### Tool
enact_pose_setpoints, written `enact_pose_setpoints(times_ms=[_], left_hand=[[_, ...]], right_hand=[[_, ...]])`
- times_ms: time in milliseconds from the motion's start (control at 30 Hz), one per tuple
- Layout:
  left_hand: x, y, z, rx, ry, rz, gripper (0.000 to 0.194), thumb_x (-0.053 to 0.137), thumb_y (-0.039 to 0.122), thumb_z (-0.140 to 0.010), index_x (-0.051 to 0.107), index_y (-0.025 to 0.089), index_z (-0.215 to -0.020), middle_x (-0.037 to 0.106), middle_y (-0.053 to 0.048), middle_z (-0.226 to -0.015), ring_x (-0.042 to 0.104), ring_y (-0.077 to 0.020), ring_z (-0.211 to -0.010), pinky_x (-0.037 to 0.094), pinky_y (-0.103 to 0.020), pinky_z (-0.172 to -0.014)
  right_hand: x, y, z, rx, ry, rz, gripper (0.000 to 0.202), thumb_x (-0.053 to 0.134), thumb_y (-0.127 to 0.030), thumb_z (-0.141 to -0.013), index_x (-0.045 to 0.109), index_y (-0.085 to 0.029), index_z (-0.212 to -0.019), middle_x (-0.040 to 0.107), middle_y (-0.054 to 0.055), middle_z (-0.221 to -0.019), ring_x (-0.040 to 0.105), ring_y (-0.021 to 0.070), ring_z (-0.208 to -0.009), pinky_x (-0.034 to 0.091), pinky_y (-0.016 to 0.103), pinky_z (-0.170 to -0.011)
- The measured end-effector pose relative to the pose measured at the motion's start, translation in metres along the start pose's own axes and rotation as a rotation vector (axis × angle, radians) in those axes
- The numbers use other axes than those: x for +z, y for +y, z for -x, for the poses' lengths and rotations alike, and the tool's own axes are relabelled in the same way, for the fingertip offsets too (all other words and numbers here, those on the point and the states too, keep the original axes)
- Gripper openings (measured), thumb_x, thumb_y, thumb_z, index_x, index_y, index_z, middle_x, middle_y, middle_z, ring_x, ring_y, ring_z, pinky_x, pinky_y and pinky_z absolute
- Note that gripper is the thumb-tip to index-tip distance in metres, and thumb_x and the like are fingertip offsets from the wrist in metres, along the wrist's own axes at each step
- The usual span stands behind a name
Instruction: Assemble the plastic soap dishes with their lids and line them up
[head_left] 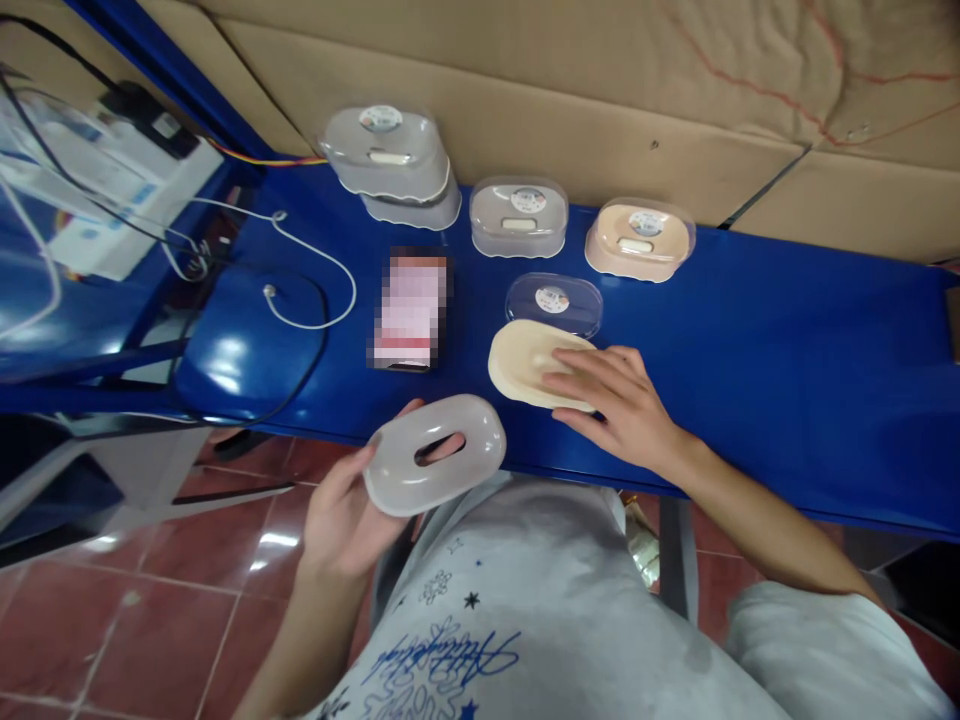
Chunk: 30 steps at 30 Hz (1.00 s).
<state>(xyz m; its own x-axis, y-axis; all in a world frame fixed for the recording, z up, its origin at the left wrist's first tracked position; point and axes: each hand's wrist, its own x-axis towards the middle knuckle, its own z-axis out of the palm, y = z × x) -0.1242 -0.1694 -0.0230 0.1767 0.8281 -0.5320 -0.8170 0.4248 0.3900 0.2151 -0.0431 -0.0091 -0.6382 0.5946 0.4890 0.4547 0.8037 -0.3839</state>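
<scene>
From the head camera, low in the centre of the frame, the left hand grips a translucent slotted tray by its rim, off the edge of the blue table. It looks light, stiff and slick, best pinched at the rim. Just right, the right hand lies open, fingers flat on the cream dish; a clear lid sits just above it.
</scene>
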Motion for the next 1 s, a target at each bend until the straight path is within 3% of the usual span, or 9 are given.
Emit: enact_pose_setpoints(times_ms=[100,233,400,500,700,867,1000], left_hand=[[0.018,-0.012,-0.019,-0.072,-0.05,-0.055,0.062,0.062,0.052,-0.107,0.055,0.029,-0.163,0.077,-0.011,-0.145,0.063,-0.0391,-0.148,0.048,-0.058,-0.127],[0.055,-0.028,-0.054,-0.16,-0.118,-0.146,0.07,0.071,0.062,-0.101,0.061,0.023,-0.158,0.074,-0.014,-0.147,0.062,-0.041,-0.147,0.054,-0.055,-0.12],[0.083,-0.029,-0.076,-0.088,-0.141,-0.154,0.065,0.075,0.057,-0.101,0.063,0.025,-0.156,0.072,-0.01,-0.151,0.062,-0.0335,-0.147,0.057,-0.042,-0.114],[0.085,-0.027,-0.078,-0.036,-0.13,-0.157,0.06,0.078,0.053,-0.1,0.066,0.025,-0.151,0.072,-0.009,-0.15,0.062,-0.0327,-0.146,0.057,-0.04,-0.112],[0.075,-0.03,-0.079,0.04,-0.097,-0.185,0.069,0.091,0.055,-0.088,0.068,0.025,-0.146,0.074,-0.01,-0.146,0.063,-0.0355,-0.144,0.055,-0.044,-0.114],[0.071,-0.032,-0.08,0.035,-0.071,-0.168,0.068,0.09,0.062,-0.087,0.072,0.024,-0.141,0.076,-0.01,-0.143,0.064,-0.0364,-0.144,0.054,-0.046,-0.116],[0.072,-0.033,-0.081,0.022,-0.081,-0.137,0.063,0.086,0.06,-0.091,0.074,0.02,-0.138,0.078,-0.012,-0.143,0.061,-0.0398,-0.148,0.05,-0.052,-0.124]], right_hand=[[-0.003,-0.01,-0.002,-0.044,0.026,-0.034,0.034,0.069,-0.037,-0.113,0.067,-0.028,-0.146,0.072,0.013,-0.152,0.07,0.0311,-0.136,0.049,0.05,-0.111],[0.002,-0.02,-0.002,-0.185,-0.087,-0.009,0.027,0.063,-0.036,-0.117,0.068,-0.028,-0.143,0.073,0.011,-0.151,0.07,0.0271,-0.133,0.045,0.047,-0.112],[0.001,-0.016,-0.001,-0.154,-0.121,0.021,0.031,0.065,-0.032,-0.116,0.065,-0.027,-0.146,0.07,0.012,-0.155,0.067,0.0283,-0.139,0.045,0.048,-0.115],[0.001,-0.012,-0.001,-0.124,-0.126,0.025,0.033,0.066,-0.029,-0.115,0.064,-0.027,-0.148,0.067,0.012,-0.158,0.065,0.0283,-0.144,0.044,0.049,-0.118],[0.011,-0.009,-0.004,-0.14,-0.164,-0.007,0.034,0.064,-0.028,-0.116,0.064,-0.029,-0.15,0.064,0.009,-0.162,0.061,0.026,-0.15,0.043,0.047,-0.124],[0.013,-0.011,-0.007,-0.136,-0.177,-0.035,0.032,0.063,-0.028,-0.116,0.066,-0.026,-0.148,0.065,0.012,-0.161,0.062,0.0277,-0.149,0.044,0.048,-0.124],[0.013,-0.006,-0.005,-0.115,-0.21,-0.118,0.044,0.053,-0.038,-0.12,0.054,-0.027,-0.162,0.058,0.013,-0.168,0.056,0.0298,-0.155,0.043,0.053,-0.128]])
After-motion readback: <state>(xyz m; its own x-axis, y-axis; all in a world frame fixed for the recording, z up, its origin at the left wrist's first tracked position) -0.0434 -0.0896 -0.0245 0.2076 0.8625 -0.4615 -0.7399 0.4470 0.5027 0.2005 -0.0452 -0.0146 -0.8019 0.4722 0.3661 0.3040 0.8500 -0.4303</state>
